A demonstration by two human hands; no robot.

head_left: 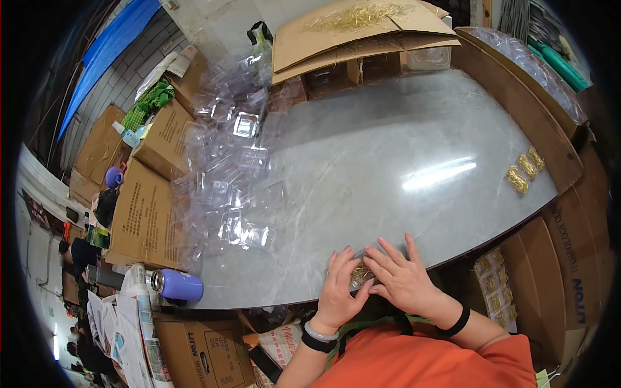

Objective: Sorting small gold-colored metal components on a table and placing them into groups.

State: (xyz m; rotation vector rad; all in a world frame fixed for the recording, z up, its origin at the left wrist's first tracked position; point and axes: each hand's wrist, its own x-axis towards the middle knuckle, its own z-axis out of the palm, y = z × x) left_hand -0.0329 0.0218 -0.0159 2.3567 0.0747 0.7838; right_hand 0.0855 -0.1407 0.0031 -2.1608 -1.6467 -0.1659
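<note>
At the table's near edge, a small clear plastic box (360, 274) with thin gold-coloured pieces inside lies between my hands. My left hand (336, 292) is curled round its left side, thumb toward the near side. Across its right side rests my right hand (405, 277), with thumb and forefinger on the box and the other fingers stretched outward. Both hands partly hide the box. Three similar gold-filled packs (527, 169) sit in a row by the table's right edge.
A heap of clear plastic boxes (226, 168) covers the table's left side. Loose gold pieces (356, 16) lie on a cardboard sheet (297, 48) at the back. A purple bottle (181, 285) is at the near left. Filled boxes (497, 284) sit in a carton (527, 255) below the right edge.
</note>
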